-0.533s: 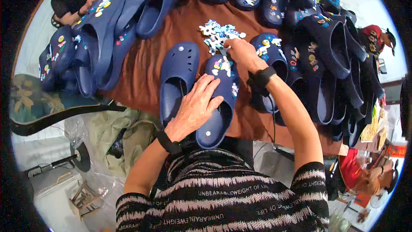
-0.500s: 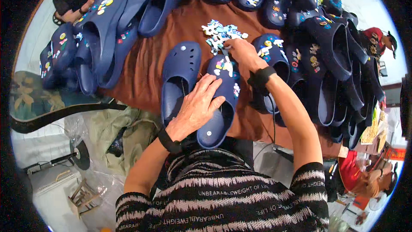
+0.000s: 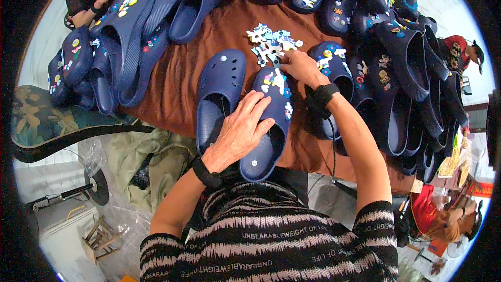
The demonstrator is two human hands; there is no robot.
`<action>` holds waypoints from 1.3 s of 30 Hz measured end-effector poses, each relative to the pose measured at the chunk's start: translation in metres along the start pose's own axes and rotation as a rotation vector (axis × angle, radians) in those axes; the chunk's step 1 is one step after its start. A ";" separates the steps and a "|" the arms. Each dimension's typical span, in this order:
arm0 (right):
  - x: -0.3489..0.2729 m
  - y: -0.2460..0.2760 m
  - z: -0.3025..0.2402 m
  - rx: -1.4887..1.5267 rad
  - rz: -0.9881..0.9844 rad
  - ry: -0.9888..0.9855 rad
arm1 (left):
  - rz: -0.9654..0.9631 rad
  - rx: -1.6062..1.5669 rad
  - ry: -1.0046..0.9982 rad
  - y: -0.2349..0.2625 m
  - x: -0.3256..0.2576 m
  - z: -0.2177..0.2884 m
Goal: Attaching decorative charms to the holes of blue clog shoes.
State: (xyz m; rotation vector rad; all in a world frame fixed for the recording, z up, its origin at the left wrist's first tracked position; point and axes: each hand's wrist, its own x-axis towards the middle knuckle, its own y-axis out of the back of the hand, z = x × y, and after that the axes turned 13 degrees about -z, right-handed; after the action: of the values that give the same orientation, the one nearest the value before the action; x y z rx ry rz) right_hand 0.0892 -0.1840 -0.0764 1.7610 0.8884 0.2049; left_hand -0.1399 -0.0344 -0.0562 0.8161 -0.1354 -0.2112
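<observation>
Little has moved; left hand (image 3: 241, 131) flat on clog (image 3: 271, 120); right hand (image 3: 298, 67) pinching charm (image 3: 278, 64).

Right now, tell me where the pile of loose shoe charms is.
The pile of charms lies on the brown cloth at top centre of the head view, just beyond the right hand and the decorated clog.
</observation>
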 end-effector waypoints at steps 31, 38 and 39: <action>0.054 -0.006 0.010 0.196 0.146 0.090 | 0.003 -0.004 -0.004 0.001 0.001 0.003; 0.016 0.014 0.001 1.023 -0.096 0.147 | -0.021 0.009 0.013 0.002 0.001 0.004; 0.012 0.011 0.006 1.070 -0.137 0.188 | -0.015 0.010 0.012 0.001 0.001 0.003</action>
State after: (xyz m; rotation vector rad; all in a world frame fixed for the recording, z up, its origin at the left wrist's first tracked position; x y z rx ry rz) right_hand 0.1057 -0.1817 -0.0723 2.6640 1.3948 -0.2600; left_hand -0.1394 -0.0362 -0.0535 0.8284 -0.1185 -0.2201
